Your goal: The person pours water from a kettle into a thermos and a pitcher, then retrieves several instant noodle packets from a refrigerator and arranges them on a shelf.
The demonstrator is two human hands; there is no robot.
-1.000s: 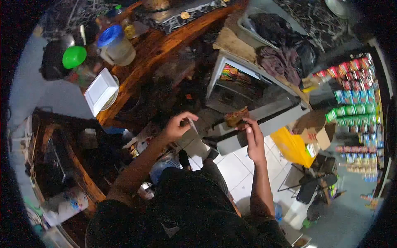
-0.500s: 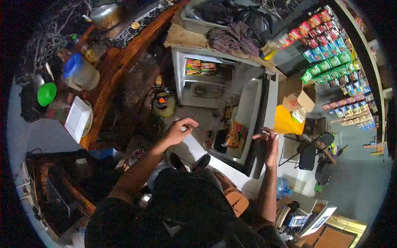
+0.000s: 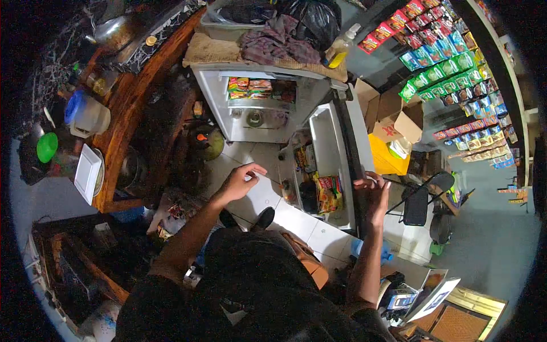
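In front of me a small fridge (image 3: 208,94) stands with its door (image 3: 348,134) swung out to the right. Noodle packets (image 3: 249,88) lie on its upper shelf, and a round jar-like thing (image 3: 254,118) sits below them. The door's inner rack carries more packets (image 3: 329,194). My left hand (image 3: 238,183) hovers over the floor tiles before the fridge, fingers loosely bent and apart from the thumb, with nothing in it. Beside the door's outer edge is my right hand (image 3: 374,196), its fingers spread and empty, overlapping the edge in this view.
A wooden counter (image 3: 149,68) runs along the left, with a blue-lidded pitcher (image 3: 91,114) and a white tray (image 3: 86,174). At right are cardboard boxes (image 3: 401,122), a yellow container (image 3: 387,157), a black stool (image 3: 419,205) and hanging sachets (image 3: 444,80). A cloth (image 3: 279,43) lies atop the fridge.
My view has shifted, so the fridge and counter sit further left and more of the fridge interior shows. Both hands keep nearly the same pose; the right hand now overlaps the door edge.
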